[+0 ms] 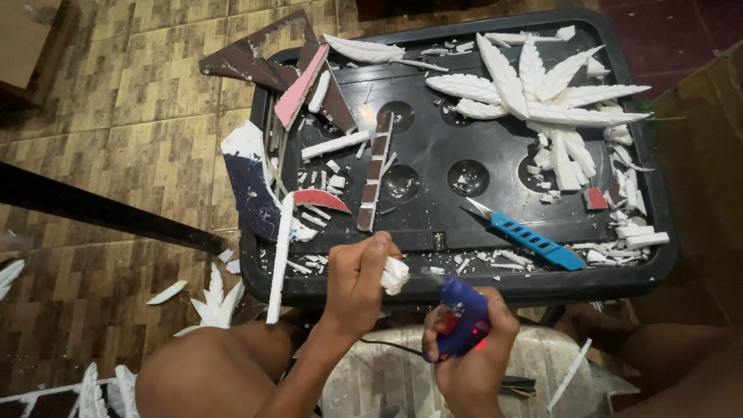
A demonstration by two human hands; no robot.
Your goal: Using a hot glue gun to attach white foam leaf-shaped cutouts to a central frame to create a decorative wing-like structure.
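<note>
The white foam piece (395, 275) sits pinched in the left hand (357, 282) at the tabletop's (433, 290) near edge. Just right of it, the right hand (468, 348) grips a blue glue gun (463, 319), nozzle angled up-left toward the foam.

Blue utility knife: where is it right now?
In the head view the blue utility knife lies on the black table, right of centre near the front edge, above the right hand holding the glue gun.
</note>
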